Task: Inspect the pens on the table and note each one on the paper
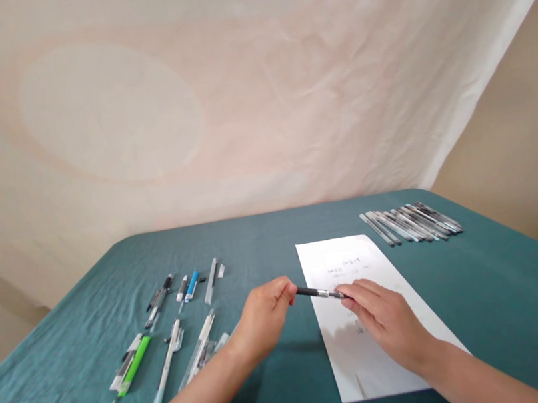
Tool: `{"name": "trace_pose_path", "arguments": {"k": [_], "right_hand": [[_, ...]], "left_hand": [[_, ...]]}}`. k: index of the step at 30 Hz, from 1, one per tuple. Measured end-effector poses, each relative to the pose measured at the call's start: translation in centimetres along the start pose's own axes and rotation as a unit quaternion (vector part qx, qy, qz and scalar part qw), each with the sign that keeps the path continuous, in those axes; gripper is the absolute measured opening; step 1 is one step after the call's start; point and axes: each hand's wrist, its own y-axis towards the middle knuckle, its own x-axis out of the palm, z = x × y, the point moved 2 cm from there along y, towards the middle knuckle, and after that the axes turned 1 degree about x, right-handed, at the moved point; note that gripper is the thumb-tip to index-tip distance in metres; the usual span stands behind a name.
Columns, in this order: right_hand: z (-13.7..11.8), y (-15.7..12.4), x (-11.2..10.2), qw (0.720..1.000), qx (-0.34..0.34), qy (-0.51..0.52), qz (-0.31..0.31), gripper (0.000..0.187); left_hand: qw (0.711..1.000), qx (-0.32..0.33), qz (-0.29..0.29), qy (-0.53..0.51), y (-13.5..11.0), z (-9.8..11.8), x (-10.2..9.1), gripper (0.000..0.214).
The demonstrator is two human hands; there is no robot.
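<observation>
A black pen (313, 292) with a clear or silvery section is held between my two hands, above the left edge of a white sheet of paper (399, 364). My left hand (268, 309) is closed round the pen's left end. The fingers of my right hand (385, 319) pinch its right end over the paper. Small dark handwriting covers part of the sheet, and my right hand hides some of it. What lies inside the fingertips of either hand is hidden.
On the left lie separated pen parts: a green barrel (134, 366), a white pen (167, 366), a blue cap (192, 285), a clear tube (211, 281) and dark pieces (160, 300). A row of several slim pens or refills (411, 224) lies at the back right. The cloth-covered table (254, 237) meets a pale sheet behind.
</observation>
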Motion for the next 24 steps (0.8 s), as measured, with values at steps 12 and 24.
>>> {"name": "trace_pose_path", "arguments": {"k": [12,24], "right_hand": [[-0.4,-0.4,1.8,1.000,-0.025,-0.014,0.005,0.025],[-1.1,-0.6,2.2,0.976,-0.119,-0.170,0.065,0.031]], "left_hand": [[0.912,-0.130,0.032,-0.388,0.3,-0.2,2.3,0.029],[0.805,-0.182,0.077,-0.559,-0.4,-0.1,3.5,0.019]]}}
